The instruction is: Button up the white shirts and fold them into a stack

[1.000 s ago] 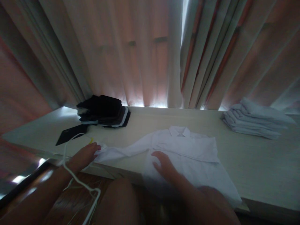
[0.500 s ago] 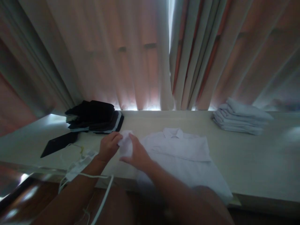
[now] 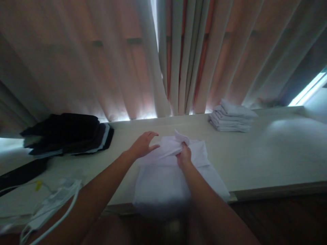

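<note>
A white collared shirt (image 3: 163,180) lies on the white ledge, its lower part hanging over the front edge. My right hand (image 3: 184,156) is closed on the shirt's sleeve, whose cuff (image 3: 182,136) sticks up above the fingers near the collar. The sleeve now lies across the shirt's upper part, and the collar is largely hidden. My left hand (image 3: 146,144) is at the shirt's upper left side with thumb and fingers apart, holding nothing. Whether its fingertips touch the cloth I cannot tell.
A stack of dark folded clothes (image 3: 68,132) stands at the back left, with a flat black object (image 3: 22,172) in front. White cables and a power strip (image 3: 55,200) lie near my left forearm. Folded white clothes (image 3: 231,117) are piled at the back right. Curtains (image 3: 122,68) hang behind the ledge.
The shirt's left sleeve has been brought from the left across the shirt. My right hand has taken the cuff end, and my left hand has let go. The view has turned right.
</note>
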Motion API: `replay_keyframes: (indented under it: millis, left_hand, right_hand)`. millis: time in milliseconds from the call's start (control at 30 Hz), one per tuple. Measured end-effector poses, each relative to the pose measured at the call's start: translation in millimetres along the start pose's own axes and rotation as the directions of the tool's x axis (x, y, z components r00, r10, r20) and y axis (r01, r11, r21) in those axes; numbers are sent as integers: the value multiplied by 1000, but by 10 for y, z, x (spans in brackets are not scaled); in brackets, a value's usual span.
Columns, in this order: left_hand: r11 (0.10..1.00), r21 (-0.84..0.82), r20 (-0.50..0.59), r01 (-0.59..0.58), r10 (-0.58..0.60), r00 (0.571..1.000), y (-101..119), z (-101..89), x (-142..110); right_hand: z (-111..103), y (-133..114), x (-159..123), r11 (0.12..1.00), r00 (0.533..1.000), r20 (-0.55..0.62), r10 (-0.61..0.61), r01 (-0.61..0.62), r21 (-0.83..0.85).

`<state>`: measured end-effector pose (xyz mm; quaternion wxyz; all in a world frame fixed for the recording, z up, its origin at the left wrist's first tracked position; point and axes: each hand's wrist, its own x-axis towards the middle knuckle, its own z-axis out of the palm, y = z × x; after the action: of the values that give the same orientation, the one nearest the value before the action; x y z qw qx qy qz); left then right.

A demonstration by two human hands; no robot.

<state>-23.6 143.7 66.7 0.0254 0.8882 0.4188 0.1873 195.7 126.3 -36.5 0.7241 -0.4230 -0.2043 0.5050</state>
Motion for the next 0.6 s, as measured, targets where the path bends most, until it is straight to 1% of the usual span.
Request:
replay_keyframes:
  millis: [33,100,133,200,267,333,433,500,600]
  left_hand:
    - [995,-27,92,99,-96,991,-130,185,-65]
    - [984,-33,182,178,-169,969,-399,562,-234]
    - [977,-29,209,210,-200,957,-519,739,-322]
    - [960,-13,231,281,-270,935,-703,1043,-476]
    - [938,5,235,346,-337,912,-810,1258,-588]
    - [916,25,225,400,-395,891,-860,1381,-662]
    - [870,58,191,489,-491,850,-885,1436,-741]
    - [826,75,177,559,-563,807,-881,1429,-784]
    - [756,84,194,649,-651,734,-854,1406,-833]
  right_hand:
    - [-195,-67,108,999,999,-48,23,-22,26]
    - [-568,-185,276,996,991,-115,66,-58,68]
    - [-742,-228,339,994,988,-131,86,-75,83]
    - [-1060,-277,436,989,982,-145,124,-110,96]
    - [-1333,-288,516,986,976,-148,157,-145,87]
    - [-1555,-282,597,985,973,-156,167,-159,65]
    - [-1767,-271,726,993,974,-189,121,-122,6]
    - [-1825,-272,812,994,977,-202,68,-83,-67]
    - [-1851,-307,923,975,985,-170,-14,-24,-220]
